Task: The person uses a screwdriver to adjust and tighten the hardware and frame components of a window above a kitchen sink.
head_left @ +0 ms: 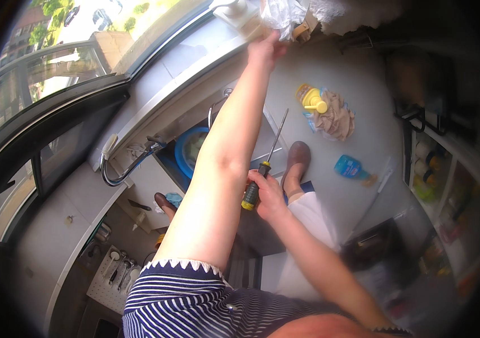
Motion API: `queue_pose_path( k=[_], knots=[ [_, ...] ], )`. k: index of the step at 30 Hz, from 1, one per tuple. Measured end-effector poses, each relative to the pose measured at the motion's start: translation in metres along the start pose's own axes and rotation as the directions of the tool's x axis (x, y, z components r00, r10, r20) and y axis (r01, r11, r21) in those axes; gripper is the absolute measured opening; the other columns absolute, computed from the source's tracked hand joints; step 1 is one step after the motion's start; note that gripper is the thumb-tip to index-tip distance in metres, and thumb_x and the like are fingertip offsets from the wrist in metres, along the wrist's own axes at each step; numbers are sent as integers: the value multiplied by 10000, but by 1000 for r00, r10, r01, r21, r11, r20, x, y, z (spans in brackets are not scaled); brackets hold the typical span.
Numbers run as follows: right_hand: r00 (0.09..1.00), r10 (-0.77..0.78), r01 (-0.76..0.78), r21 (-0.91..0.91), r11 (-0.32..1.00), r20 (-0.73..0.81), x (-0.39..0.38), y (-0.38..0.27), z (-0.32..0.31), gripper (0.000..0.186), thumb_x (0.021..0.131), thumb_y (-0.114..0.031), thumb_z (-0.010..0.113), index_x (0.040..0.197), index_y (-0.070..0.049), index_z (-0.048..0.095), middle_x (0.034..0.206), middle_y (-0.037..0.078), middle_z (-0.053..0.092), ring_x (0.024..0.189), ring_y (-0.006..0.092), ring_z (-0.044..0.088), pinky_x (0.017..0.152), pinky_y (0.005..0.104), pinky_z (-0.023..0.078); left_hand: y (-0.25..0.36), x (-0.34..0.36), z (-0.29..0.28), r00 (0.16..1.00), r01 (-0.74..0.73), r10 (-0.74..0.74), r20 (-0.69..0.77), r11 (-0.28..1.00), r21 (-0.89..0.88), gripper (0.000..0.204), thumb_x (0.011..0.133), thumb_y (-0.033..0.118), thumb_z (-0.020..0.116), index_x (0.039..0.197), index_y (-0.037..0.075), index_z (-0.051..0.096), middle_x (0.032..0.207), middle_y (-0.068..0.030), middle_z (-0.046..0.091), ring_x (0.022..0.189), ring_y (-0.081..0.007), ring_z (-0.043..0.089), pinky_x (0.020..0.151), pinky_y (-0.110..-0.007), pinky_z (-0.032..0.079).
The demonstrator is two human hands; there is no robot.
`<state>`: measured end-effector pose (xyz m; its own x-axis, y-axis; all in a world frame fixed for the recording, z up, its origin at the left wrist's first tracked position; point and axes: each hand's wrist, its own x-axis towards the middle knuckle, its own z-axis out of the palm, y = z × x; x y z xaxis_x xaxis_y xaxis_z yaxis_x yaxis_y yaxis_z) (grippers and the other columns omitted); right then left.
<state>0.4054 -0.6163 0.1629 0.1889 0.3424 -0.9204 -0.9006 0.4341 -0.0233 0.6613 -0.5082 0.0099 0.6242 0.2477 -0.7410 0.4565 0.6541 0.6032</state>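
Note:
My left arm stretches far forward, and my left hand [266, 52] is at the top of the view beside a crumpled white plastic bag [285, 16]. Its fingers are blurred and partly hidden, so I cannot see whether they grip anything. A small brown piece [303, 29] lies against the bag, close to the fingers. Nearer to me, my right hand [270, 197] is closed around the dark handle of a screwdriver [252, 194] with yellow bands. Its long metal shaft points up and slightly right, away from me.
A yellow bottle [312, 99] lies by a crumpled beige cloth [336, 119] on the floor. A blue bottle [348, 167] is further right. On the left are a tap [120, 181], a blue basin [182, 152] and a window [60, 73]. Shelves [429, 169] stand at right.

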Motion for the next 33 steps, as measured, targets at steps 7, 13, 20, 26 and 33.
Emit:
queue_pose_path(
  k=[7, 13, 20, 26, 33],
  knots=[
    [998, 31, -34, -46, 998, -61, -4, -6, 3, 219, 829, -198, 609, 950, -56, 495, 790, 85, 588, 660, 195, 591, 564, 312, 477, -35, -55, -62, 965, 141, -126, 231, 989, -51, 331, 842, 157, 621, 1116, 4, 515, 994, -129, 623, 833, -235, 632, 718, -320, 533],
    [984, -47, 40, -48, 998, -170, -6, -11, 0, 207, 838, -198, 607, 942, -56, 499, 795, 84, 592, 664, 184, 589, 592, 307, 476, -122, -72, -118, 930, 361, -360, 82, 933, -3, 404, 816, 171, 659, 1156, 13, 507, 973, -105, 628, 810, -230, 637, 676, -301, 539],
    [983, -114, 101, -92, 991, -142, -13, -13, -8, 208, 835, -195, 618, 935, -45, 513, 795, 79, 595, 682, 170, 579, 644, 289, 456, -161, -33, -105, 919, 375, -394, -22, 854, 360, 354, 831, 221, 623, 1085, -16, 553, 941, -111, 626, 792, -220, 633, 639, -310, 532],
    [981, -124, 102, -146, 984, -152, -10, -20, -5, 161, 865, -178, 568, 948, -68, 484, 807, 73, 578, 693, 174, 586, 574, 299, 476, -89, -32, -73, 986, -104, 149, 77, 185, 977, 461, 701, 371, 625, 993, 14, 643, 938, -222, 633, 837, -342, 624, 821, -374, 479],
    [992, -77, 64, -122, 990, -103, -12, -20, 1, 157, 859, -168, 580, 930, -57, 493, 784, 77, 583, 677, 179, 590, 558, 292, 476, -5, 7, 4, 848, -402, 513, 133, 459, 792, 190, 771, 136, 547, 877, 42, 674, 678, -70, 650, 659, -150, 629, 582, -271, 492]
  ],
)
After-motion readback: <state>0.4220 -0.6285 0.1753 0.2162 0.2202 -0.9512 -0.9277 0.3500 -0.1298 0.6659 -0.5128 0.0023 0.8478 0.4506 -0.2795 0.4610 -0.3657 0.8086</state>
